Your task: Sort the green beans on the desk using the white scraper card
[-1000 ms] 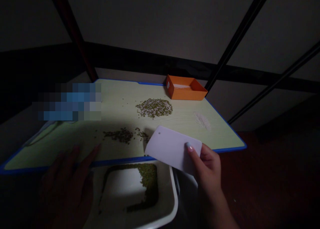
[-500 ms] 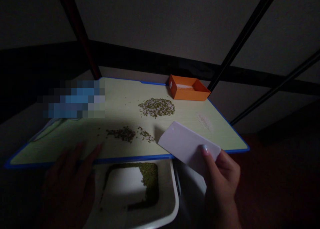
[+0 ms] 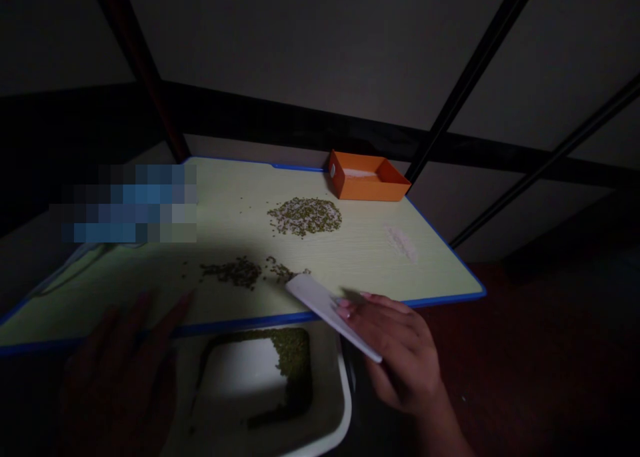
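My right hand point(image 3: 395, 350) grips a white plastic scraper point(image 3: 325, 307), now tilted nearly flat, its far edge touching the pale green board point(image 3: 350, 257) beside a small dark pile of green beans point(image 3: 235, 270). A bigger pile of beans mixed with white grains point(image 3: 305, 216) lies farther back. My left hand point(image 3: 125, 370) rests in shadow with fingers spread, fingertips on the board's blue front edge. Below that edge sits a white tray point(image 3: 330, 430) holding green beans point(image 3: 293, 360).
An orange box point(image 3: 367, 177) with white grains stands at the board's far right corner. A thin streak of white grains point(image 3: 400, 242) lies on the right of the board. Dark bars cross the wall behind. A blurred patch covers the board's left.
My right hand has turned the scraper from upright and facing me to nearly flat, and lowered its edge onto the board by the small bean pile. My left hand has barely moved.
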A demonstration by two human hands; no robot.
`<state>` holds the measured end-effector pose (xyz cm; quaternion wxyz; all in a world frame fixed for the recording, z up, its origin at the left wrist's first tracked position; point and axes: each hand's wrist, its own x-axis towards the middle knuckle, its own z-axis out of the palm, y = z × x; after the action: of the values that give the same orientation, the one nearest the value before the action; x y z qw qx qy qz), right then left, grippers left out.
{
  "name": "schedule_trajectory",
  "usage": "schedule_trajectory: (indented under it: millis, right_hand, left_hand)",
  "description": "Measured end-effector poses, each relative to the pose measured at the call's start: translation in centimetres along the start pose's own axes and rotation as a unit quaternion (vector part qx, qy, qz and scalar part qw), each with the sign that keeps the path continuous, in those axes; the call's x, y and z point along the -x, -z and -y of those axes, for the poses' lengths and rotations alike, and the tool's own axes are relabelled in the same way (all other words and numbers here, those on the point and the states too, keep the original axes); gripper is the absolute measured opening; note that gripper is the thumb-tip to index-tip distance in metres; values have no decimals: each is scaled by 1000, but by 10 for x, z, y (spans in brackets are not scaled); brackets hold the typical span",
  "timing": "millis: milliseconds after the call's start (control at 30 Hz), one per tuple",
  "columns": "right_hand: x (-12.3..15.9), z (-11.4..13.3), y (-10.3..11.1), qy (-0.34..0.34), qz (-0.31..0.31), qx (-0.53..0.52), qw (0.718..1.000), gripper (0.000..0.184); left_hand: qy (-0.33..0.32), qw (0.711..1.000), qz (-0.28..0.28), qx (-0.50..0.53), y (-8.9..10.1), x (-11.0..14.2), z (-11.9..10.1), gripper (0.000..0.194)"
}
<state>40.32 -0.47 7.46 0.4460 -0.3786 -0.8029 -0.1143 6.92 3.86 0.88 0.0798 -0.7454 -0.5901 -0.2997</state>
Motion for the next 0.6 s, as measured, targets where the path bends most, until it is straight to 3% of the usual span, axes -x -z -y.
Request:
schedule_trajectory:
  millis: [367,600]
  right_hand:
    - [15,-39,4,-19,-38,52,998,47]
    - [15,-40,2,-51,-115,90,988,39]
  left_hand:
    - [-6,1000,2,8,-3,-2,4,69]
    - [-7,1000,8,10,-3,-4,5,70]
